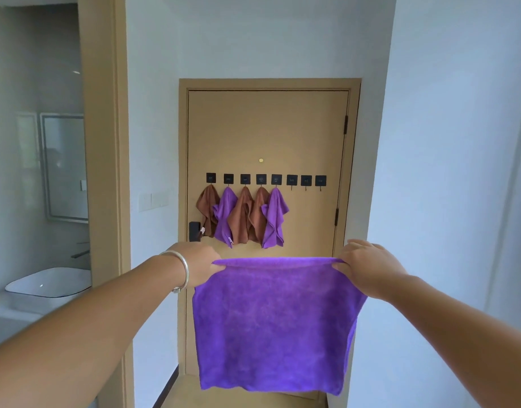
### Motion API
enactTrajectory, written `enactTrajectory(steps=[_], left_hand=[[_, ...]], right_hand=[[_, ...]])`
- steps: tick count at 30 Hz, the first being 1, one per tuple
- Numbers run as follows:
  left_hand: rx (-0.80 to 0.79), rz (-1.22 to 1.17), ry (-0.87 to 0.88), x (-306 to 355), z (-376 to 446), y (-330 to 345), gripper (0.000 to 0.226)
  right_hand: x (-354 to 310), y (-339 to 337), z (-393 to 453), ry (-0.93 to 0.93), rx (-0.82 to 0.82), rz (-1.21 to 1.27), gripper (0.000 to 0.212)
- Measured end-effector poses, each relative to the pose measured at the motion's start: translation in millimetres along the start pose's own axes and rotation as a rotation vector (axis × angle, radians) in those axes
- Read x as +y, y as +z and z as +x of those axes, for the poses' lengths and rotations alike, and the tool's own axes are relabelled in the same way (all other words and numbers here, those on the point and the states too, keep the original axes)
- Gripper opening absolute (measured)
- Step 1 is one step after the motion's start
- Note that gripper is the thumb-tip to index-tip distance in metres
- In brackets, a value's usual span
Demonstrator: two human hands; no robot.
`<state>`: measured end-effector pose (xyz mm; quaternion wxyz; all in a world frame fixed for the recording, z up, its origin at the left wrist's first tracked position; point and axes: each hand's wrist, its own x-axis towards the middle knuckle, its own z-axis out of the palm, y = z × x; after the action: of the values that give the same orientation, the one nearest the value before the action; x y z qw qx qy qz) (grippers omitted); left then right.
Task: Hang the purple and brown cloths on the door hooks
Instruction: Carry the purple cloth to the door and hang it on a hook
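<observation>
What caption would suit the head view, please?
Both hands, left and right, spread a purple cloth before a door.

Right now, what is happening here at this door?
A person holds a purple cloth spread out by its top corners, left hand and right hand, in front of a tan door. Eight black hooks run in a row across it. The five on the left already carry cloths, three brown and two purple; the three on the right are free.
</observation>
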<state>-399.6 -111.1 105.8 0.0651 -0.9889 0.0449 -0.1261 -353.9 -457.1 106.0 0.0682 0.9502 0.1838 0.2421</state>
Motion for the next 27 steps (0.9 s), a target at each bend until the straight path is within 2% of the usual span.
enactTrajectory(steps=[8,17,27], left_hand=[[-0.018,0.001,-0.018,-15.4,93.6,27.3,0.034],[0.014,0.022,-0.039,3.3,242.4,24.8,0.039],[-0.036,0.074,-0.018,21.4,359.5,74.0,0.042]], right_hand=[[24.3,52.2,98.3,-0.048,0.007,0.012,0.043],[106.3,104.0,216.7,-0.018,0.071,0.064,0.042],[167.4,179.3,299.4,-0.028,0.055,0.065,0.043]])
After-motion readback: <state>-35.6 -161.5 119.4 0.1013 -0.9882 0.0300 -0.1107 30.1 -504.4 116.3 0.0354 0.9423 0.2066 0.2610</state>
